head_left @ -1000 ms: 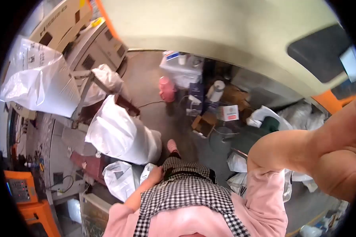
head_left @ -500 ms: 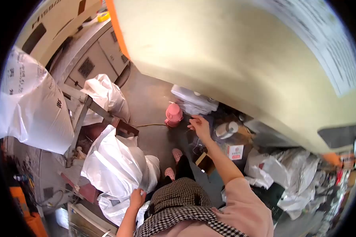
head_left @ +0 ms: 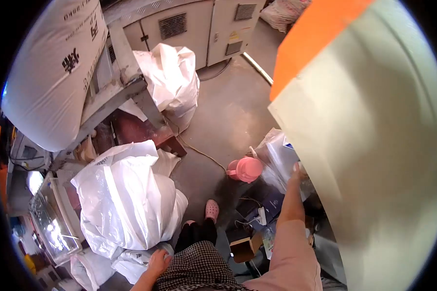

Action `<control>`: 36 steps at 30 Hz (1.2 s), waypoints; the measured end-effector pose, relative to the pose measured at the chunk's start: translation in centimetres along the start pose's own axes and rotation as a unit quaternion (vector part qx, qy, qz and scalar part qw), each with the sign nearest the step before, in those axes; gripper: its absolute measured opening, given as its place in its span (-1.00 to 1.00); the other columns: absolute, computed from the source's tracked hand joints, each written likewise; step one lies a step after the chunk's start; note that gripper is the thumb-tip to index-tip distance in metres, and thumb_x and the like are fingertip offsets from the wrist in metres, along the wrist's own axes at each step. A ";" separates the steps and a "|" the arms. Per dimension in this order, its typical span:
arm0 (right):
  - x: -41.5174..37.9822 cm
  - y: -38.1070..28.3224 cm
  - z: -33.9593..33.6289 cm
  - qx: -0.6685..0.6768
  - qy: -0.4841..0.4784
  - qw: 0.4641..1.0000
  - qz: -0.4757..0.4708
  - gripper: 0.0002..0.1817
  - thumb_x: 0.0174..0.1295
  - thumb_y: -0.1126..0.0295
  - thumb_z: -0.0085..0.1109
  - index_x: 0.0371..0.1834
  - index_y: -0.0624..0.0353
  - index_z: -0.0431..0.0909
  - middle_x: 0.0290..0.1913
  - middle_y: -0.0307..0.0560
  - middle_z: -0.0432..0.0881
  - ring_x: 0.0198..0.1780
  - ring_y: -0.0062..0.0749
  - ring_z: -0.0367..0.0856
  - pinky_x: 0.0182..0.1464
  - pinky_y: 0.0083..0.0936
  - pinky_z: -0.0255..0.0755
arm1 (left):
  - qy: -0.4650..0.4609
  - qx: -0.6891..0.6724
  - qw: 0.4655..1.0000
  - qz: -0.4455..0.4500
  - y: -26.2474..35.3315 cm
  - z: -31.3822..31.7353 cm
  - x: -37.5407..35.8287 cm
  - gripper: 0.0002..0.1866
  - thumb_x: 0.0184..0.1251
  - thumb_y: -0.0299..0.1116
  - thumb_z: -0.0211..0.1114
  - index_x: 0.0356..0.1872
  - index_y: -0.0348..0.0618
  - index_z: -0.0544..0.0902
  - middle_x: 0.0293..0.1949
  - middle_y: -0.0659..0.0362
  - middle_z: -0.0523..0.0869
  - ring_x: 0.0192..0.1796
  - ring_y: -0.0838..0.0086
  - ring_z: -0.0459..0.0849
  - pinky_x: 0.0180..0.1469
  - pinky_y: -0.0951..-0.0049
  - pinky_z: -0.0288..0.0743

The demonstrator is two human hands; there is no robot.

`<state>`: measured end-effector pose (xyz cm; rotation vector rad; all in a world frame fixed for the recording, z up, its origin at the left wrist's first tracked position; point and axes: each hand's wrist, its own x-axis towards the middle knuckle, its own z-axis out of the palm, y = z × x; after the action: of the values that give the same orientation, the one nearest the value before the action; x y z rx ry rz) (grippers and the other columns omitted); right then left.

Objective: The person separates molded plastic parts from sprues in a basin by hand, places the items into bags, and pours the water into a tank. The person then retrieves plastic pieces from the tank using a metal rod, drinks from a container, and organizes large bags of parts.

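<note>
The right hand has moved out past the pink jug and is now at the clear plastic on the far side of it. Before, it was just beside the jug. The view has turned too, so more of the floor shows.

The clear plastic lies by the jug, next to the big pale cover. The fingers of the right hand are partly hidden, so I cannot tell if they hold it.

The left hand is low down, by the small white bag. Its fingers look a bit bent, but I cannot tell if they grip the bag. A big white bag stands just past that hand.

Near the right arm are a dark blue box with a white plug by it, and an open brown box. A thin cord runs over the floor to near the jug. A pink shoe is on the floor between the big white bag and the brown box.
</note>
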<state>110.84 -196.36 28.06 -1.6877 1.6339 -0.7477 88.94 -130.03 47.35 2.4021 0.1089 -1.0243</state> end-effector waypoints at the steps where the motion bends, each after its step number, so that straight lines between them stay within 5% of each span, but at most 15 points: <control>1: 1.1 0.5 0.6 -0.030 0.025 0.999 -0.012 0.17 -0.35 0.03 0.50 0.34 0.28 0.01 0.36 0.24 -0.05 0.33 0.10 0.06 0.34 -0.11 0.02 | 0.012 -0.014 1.000 0.001 -0.1 0.5 0.4 -0.77 0.05 -0.28 0.30 -0.33 -0.20 0.57 -0.29 -0.08 0.57 -0.19 0.01 0.55 -0.14 0.15 0.43; 2: 1.9 0.8 0.9 -0.132 0.104 0.984 -0.057 0.18 -0.38 0.01 0.50 0.32 0.31 0.02 0.34 0.32 -0.05 0.32 0.11 0.07 0.31 -0.09 0.09 | 0.010 -0.018 1.000 -0.007 0.0 0.6 0.5 -0.77 0.05 -0.28 0.30 -0.33 -0.20 0.57 -0.29 -0.08 0.57 -0.19 0.01 0.55 -0.14 0.15 0.43; 4: -1.1 -3.2 -0.7 -0.083 0.027 0.996 0.034 0.14 -0.39 0.01 0.51 0.28 0.34 0.09 0.27 0.34 0.10 0.23 0.12 0.22 0.20 -0.09 0.27 | 0.018 -0.034 0.999 -0.022 0.2 0.4 0.8 -0.78 0.05 -0.29 0.30 -0.34 -0.20 0.59 -0.30 -0.07 0.59 -0.20 0.02 0.56 -0.15 0.17 0.44; 7: -1.1 -3.1 -0.4 -0.044 0.200 0.975 -0.091 0.13 -0.40 0.03 0.51 0.25 0.36 0.10 0.15 0.30 0.29 0.13 0.12 0.35 0.13 -0.06 0.34 | 0.025 -0.041 0.998 -0.036 -0.5 0.4 1.1 -0.79 0.05 -0.30 0.29 -0.35 -0.20 0.60 -0.28 -0.06 0.60 -0.19 0.03 0.57 -0.14 0.17 0.43; 9: -0.6 -3.7 -1.5 -0.010 0.049 0.999 -0.010 0.15 -0.40 0.06 0.52 0.26 0.39 0.04 0.07 0.26 0.37 0.04 0.07 0.43 0.07 -0.10 0.40 | 0.019 -0.036 0.998 -0.056 0.0 0.3 1.3 -0.79 0.05 -0.30 0.29 -0.34 -0.19 0.60 -0.28 -0.06 0.60 -0.18 0.03 0.56 -0.14 0.17 0.43; 12: -1.7 -4.1 -2.1 0.004 0.043 0.999 -0.033 0.00 -0.33 0.10 0.49 0.17 0.39 0.15 0.04 0.23 0.41 0.00 0.01 0.46 0.04 -0.16 0.41 | 0.006 -0.011 0.998 -0.058 0.9 -0.6 1.7 -0.79 0.07 -0.29 0.28 -0.33 -0.18 0.58 -0.30 -0.04 0.60 -0.18 0.04 0.56 -0.13 0.17 0.42; 18: -11.3 -2.3 -7.2 0.088 -0.036 0.992 -0.088 -0.42 -0.12 0.22 0.40 -0.09 0.40 0.46 -0.07 0.11 0.53 -0.12 -0.17 0.52 -0.03 -0.32 0.42 | 0.023 -0.019 0.998 0.059 6.2 -4.0 1.4 -0.82 0.11 -0.31 0.25 -0.33 -0.18 0.55 -0.30 -0.02 0.57 -0.19 0.06 0.55 -0.16 0.17 0.43; 21: -19.7 -3.2 -12.2 0.146 -0.161 0.974 -0.064 -0.31 -0.23 0.29 0.45 0.02 0.36 0.42 -0.04 0.07 0.55 -0.08 -0.14 0.51 0.06 -0.29 0.34 | 0.054 -0.003 0.981 0.184 10.0 -7.1 0.6 -0.82 0.13 -0.34 0.24 -0.30 -0.19 0.54 -0.30 -0.01 0.55 -0.22 0.06 0.54 -0.18 0.18 0.44; 23: -24.3 -2.8 -15.5 0.101 -0.269 0.937 -0.201 -0.44 -0.23 0.27 0.44 -0.14 0.35 0.52 -0.09 0.12 0.57 -0.05 -0.04 0.51 0.10 -0.23 0.26 | 0.092 -0.006 0.957 0.276 13.4 -10.2 -0.3 -0.78 0.12 -0.36 0.24 -0.22 -0.20 0.52 -0.27 -0.04 0.53 -0.21 0.05 0.53 -0.17 0.18 0.44; 24: -25.7 -2.7 -16.9 0.070 -0.398 0.896 -0.185 -0.40 -0.26 0.42 0.48 -0.07 0.31 0.44 -0.08 -0.06 0.55 -0.07 -0.34 0.51 0.07 -0.39 0.33 | 0.113 -0.011 0.938 0.327 15.2 -11.8 -0.8 -0.73 0.12 -0.38 0.24 -0.15 -0.20 0.50 -0.24 -0.05 0.52 -0.20 0.04 0.53 -0.16 0.18 0.44; 25: -28.5 -3.0 -17.9 0.068 -0.374 0.889 -0.256 -0.44 -0.25 0.42 0.48 -0.11 0.30 0.47 -0.15 -0.10 0.59 -0.14 -0.37 0.54 0.03 -0.42 0.36 | 0.116 -0.013 0.930 0.350 17.3 -13.8 -1.7 -0.65 0.11 -0.37 0.26 -0.06 -0.20 0.47 -0.17 -0.08 0.49 -0.15 0.03 0.52 -0.11 0.19 0.43; 27: -34.4 -13.0 -23.8 0.157 -0.532 0.811 -0.185 -0.42 -0.23 0.33 0.47 -0.09 0.28 0.45 -0.10 -0.04 0.54 -0.07 -0.29 0.52 0.01 -0.41 0.36 | 0.106 0.004 0.909 0.404 21.9 -18.4 -4.4 -0.47 0.07 -0.37 0.30 0.11 -0.16 0.37 0.00 -0.12 0.40 0.00 0.00 0.46 0.01 0.21 0.40; 32: -43.0 -23.1 -30.7 0.184 -0.572 0.749 -0.280 -0.25 -0.28 0.38 0.42 0.08 0.26 0.30 -0.06 0.02 0.52 -0.02 -0.24 0.54 0.02 -0.42 0.39 | 0.082 0.173 0.816 0.545 29.4 -28.5 -12.1 -0.15 -0.17 -0.47 0.40 0.28 0.16 0.28 0.32 -0.01 0.15 0.29 0.01 0.22 0.29 0.13 0.14; 33: -43.9 -26.0 -32.6 0.163 -0.544 0.718 -0.401 -0.26 -0.27 0.39 0.41 0.08 0.26 0.30 -0.04 0.03 0.51 0.00 -0.20 0.53 0.02 -0.41 0.39 | 0.078 0.179 0.817 0.543 29.8 -29.7 -13.4 -0.15 -0.17 -0.47 0.40 0.28 0.16 0.28 0.32 -0.01 0.15 0.29 0.01 0.22 0.29 0.13 0.14; 36: -45.9 -29.8 -34.8 0.239 -0.578 0.667 -0.404 -0.26 -0.27 0.39 0.42 0.08 0.24 0.30 -0.02 0.04 0.48 0.00 -0.19 0.52 0.03 -0.41 0.39 | 0.036 0.237 0.775 0.585 30.4 -32.4 -16.2 -0.21 -0.17 -0.51 0.37 0.23 0.19 0.35 0.29 0.02 0.23 0.32 0.06 0.21 0.32 0.12 0.06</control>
<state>99.46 -153.07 75.03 -1.7684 -0.2391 -0.2329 106.64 -138.19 90.46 2.1844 -1.5775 -0.3266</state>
